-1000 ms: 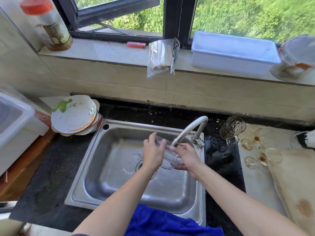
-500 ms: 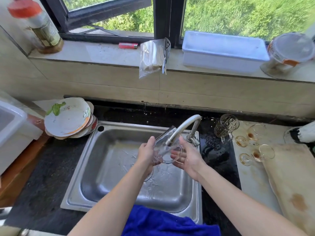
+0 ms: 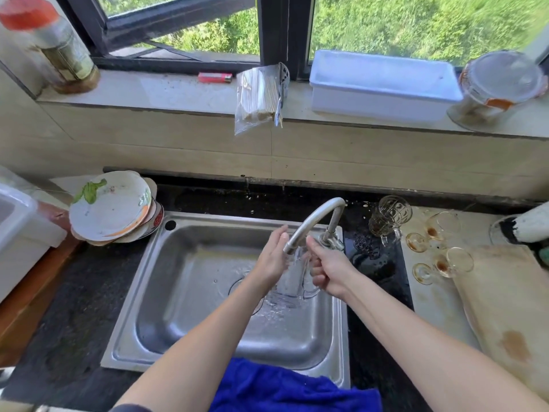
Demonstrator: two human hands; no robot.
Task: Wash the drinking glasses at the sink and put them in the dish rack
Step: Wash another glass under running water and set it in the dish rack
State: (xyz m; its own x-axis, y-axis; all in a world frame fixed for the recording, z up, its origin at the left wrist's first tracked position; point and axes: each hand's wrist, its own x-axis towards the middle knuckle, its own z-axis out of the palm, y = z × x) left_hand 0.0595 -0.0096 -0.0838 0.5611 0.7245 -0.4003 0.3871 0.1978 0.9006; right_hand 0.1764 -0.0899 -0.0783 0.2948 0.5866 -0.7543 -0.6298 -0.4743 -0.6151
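Hanging under the spout of the faucet (image 3: pixel 315 214), above the steel sink (image 3: pixel 184 292), a clear glass (image 3: pixel 292 278) is caught between the two hands while water runs over it and splashes round the drain; the left hand (image 3: pixel 271 260) lies flat against the glass's left side, fingers straight and pointing up toward the spout; the right hand (image 3: pixel 329 270) is curled tight on the glass's right side, where a handle-like loop shows just below the fist, though the running water blurs exactly how the fingers sit; a blue towel (image 3: pixel 285 388) is draped over the sink's near rim; on the dark counter (image 3: pixel 74 292) at the sink's far left corner stands a stack of dirty plates (image 3: pixel 110 206) with a green scrap on the top one; right of the faucet base sits a patterned glass mug (image 3: pixel 389 217), and just beyond it, on the pale part of the counter, two stemmed glasses (image 3: pixel 439 226) lie on their sides with brown dregs inside; a stained cutting board (image 3: pixel 511 307) lies beside them at the right edge; on the window sill (image 3: pixel 166 90) are a red-capped bottle (image 3: pixel 50 46), a red lighter (image 3: pixel 214 77), a plastic bag of sticks (image 3: pixel 258 96), a white tub (image 3: pixel 383 81) and a lidded jar (image 3: pixel 499 87).
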